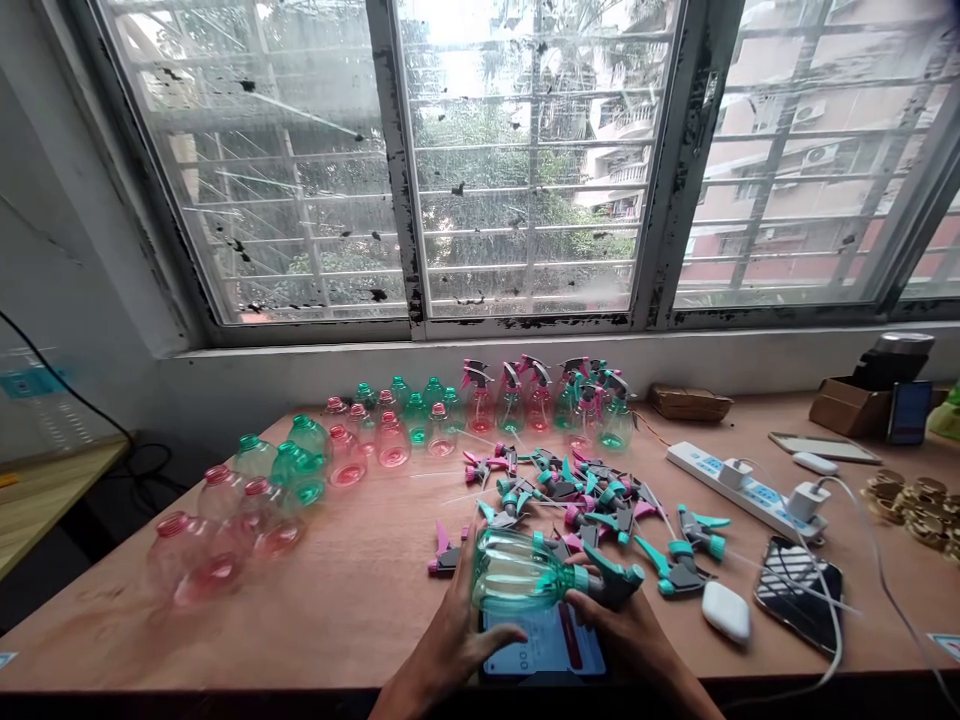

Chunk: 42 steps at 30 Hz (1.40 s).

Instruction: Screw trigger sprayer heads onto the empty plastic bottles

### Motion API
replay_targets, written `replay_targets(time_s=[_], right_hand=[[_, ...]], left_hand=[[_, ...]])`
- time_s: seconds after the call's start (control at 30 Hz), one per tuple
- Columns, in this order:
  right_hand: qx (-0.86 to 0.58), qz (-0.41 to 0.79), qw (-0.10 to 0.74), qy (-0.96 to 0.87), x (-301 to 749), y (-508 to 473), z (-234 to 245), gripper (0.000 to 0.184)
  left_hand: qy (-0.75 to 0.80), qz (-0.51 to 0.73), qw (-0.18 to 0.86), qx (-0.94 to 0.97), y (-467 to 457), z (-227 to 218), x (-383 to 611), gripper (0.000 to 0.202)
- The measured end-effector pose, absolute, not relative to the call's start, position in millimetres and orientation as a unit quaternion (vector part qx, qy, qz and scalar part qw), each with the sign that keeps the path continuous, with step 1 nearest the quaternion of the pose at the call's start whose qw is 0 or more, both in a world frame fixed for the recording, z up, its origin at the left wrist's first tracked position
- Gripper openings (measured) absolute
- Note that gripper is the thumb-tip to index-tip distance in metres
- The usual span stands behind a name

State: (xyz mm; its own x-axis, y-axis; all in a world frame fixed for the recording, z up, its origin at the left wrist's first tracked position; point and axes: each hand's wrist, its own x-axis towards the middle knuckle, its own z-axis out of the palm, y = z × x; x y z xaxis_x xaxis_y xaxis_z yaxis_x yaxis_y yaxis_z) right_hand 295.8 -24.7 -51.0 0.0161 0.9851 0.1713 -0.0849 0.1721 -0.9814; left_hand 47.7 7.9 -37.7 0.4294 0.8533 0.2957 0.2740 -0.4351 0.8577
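A clear green spray bottle [517,572] lies sideways in the air between my hands, above a phone [544,640] with a lit screen. My left hand [457,630] is wrapped round the bottle's base end. At the neck, my right hand [619,620] grips the teal-and-grey spray head [611,578], which sits on the bottle's mouth. Whether the collar is fully tightened cannot be seen. Just beyond my hands lies a pile of loose pink, teal and grey spray heads [559,485] with thin tubes.
Open pink bottles [184,560] and green bottles [300,470] stand at left and back. Several bottles with spray heads [540,400] stand by the wall. To the right are a power strip [742,488], a dark phone [799,590], a white earbud case [726,612] and cables.
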Motion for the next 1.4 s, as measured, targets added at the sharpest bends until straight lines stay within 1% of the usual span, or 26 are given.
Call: replay_targets(time_s=[0.1, 0.17, 0.3, 0.33, 0.43, 0.47, 0.5, 0.57, 0.63, 0.67, 0.77, 0.8, 0.83, 0.93, 0.97, 1.0, 1.23, 1.4], right_hand=[[-0.451, 0.46, 0.581, -0.498, 294.7, -25.4, -52.7, 0.047], [-0.453, 0.457, 0.571, -0.51, 295.6, -24.9, -53.8, 0.046], [-0.443, 0.457, 0.549, -0.542, 298.7, -23.4, -52.4, 0.041], [-0.444, 0.454, 0.55, -0.542, 299.0, -23.4, -51.4, 0.041], [-0.452, 0.445, 0.555, -0.539, 298.0, -24.3, -48.2, 0.04], [-0.453, 0.445, 0.552, -0.541, 297.6, -24.7, -47.6, 0.04], [-0.453, 0.445, 0.549, -0.544, 297.3, -25.1, -47.3, 0.039], [-0.45, 0.444, 0.55, -0.545, 297.5, -25.2, -48.0, 0.037], [-0.448, 0.446, 0.55, -0.546, 298.9, -24.7, -50.0, 0.037], [-0.448, 0.445, 0.55, -0.546, 299.7, -24.4, -51.3, 0.038], [-0.447, 0.453, 0.538, -0.553, 301.5, -23.6, -54.2, 0.039], [-0.446, 0.453, 0.537, -0.555, 301.4, -23.5, -54.7, 0.038], [-0.445, 0.45, 0.54, -0.555, 300.8, -23.6, -54.9, 0.037], [-0.446, 0.437, 0.559, -0.545, 297.9, -24.0, -54.7, 0.037], [-0.445, 0.436, 0.566, -0.54, 297.0, -24.0, -54.6, 0.038], [-0.443, 0.437, 0.571, -0.535, 296.4, -24.0, -54.4, 0.039], [-0.411, 0.483, 0.564, -0.529, 299.6, -22.1, -60.3, 0.043], [-0.405, 0.494, 0.561, -0.527, 301.0, -20.1, -68.0, 0.044]], left_hand=[[0.368, 0.392, 0.377, 0.754, 8.3, -35.9, 47.3, 0.11], [0.365, 0.405, 0.368, 0.753, 9.4, -37.6, 47.1, 0.106], [0.357, 0.418, 0.36, 0.753, 10.4, -44.6, 46.1, 0.085], [0.359, 0.414, 0.364, 0.753, 10.2, -45.6, 45.9, 0.088], [0.365, 0.404, 0.383, 0.746, 8.7, -44.3, 46.0, 0.114], [0.364, 0.409, 0.391, 0.74, 8.3, -42.8, 46.2, 0.12], [0.363, 0.415, 0.396, 0.734, 7.9, -41.1, 46.3, 0.121], [0.364, 0.421, 0.39, 0.734, 7.6, -38.6, 46.1, 0.115], [0.363, 0.418, 0.362, 0.75, 7.6, -38.3, 45.5, 0.111], [0.359, 0.417, 0.347, 0.76, 7.7, -39.2, 45.1, 0.106], [0.342, 0.427, 0.321, 0.773, 7.6, -43.1, 44.3, 0.083], [0.342, 0.428, 0.317, 0.774, 7.4, -44.1, 44.3, 0.08], [0.344, 0.425, 0.316, 0.775, 7.2, -44.4, 44.5, 0.083], [0.358, 0.402, 0.327, 0.777, 7.0, -42.1, 45.4, 0.11], [0.362, 0.395, 0.332, 0.776, 7.2, -40.8, 45.8, 0.116], [0.366, 0.39, 0.336, 0.776, 7.5, -39.6, 46.1, 0.117], [0.361, 0.399, 0.339, 0.771, 8.5, -41.9, 47.1, 0.104], [0.364, 0.377, 0.341, 0.78, 5.7, -39.3, 44.5, 0.113]])
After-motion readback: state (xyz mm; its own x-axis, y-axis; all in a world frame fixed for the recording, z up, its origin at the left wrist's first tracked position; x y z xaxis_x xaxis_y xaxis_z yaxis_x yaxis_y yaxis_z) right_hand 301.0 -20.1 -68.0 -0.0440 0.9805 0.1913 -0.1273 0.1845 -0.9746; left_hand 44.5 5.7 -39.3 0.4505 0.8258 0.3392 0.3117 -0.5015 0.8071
